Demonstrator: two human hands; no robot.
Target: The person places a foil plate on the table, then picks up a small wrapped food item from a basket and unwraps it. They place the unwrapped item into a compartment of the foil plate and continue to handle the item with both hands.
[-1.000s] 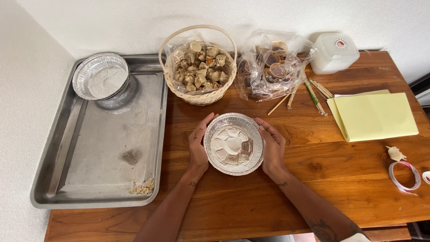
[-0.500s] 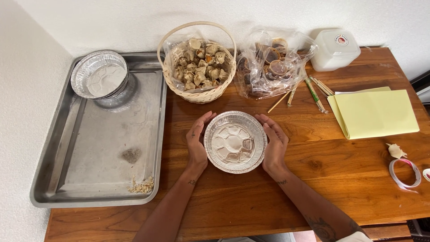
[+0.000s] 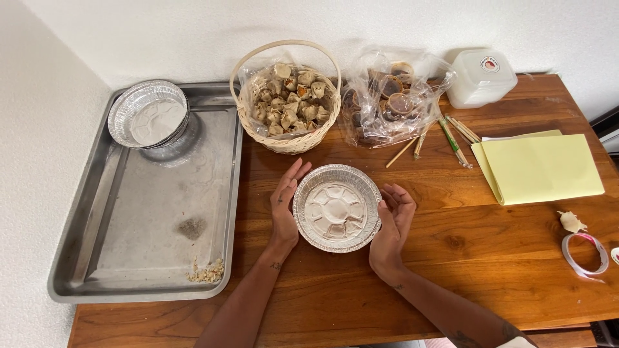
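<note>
A round foil pan (image 3: pixel 336 207), empty, rests on the wooden table (image 3: pixel 451 258) in front of me. My left hand (image 3: pixel 285 200) lies just left of its rim, fingers straight and apart, palm facing the pan. On the other side, my right hand (image 3: pixel 391 219) curls loosely beside the rim. Neither hand grips the pan. Behind it stands a wicker basket (image 3: pixel 288 96) full of small pale wrapped dumplings.
A large metal tray (image 3: pixel 148 212) at left carries a stack of foil pans (image 3: pixel 147 121) and some crumbs. A clear bag of small cups (image 3: pixel 387 96), wooden sticks (image 3: pixel 445 135), a white plastic box (image 3: pixel 480 77), yellow paper (image 3: pixel 541 169) and a tape roll (image 3: pixel 583 252) lie right.
Both hands held the foil pan's rim before; now they have let go and drawn slightly outward, fingers opened. The pan stays in place.
</note>
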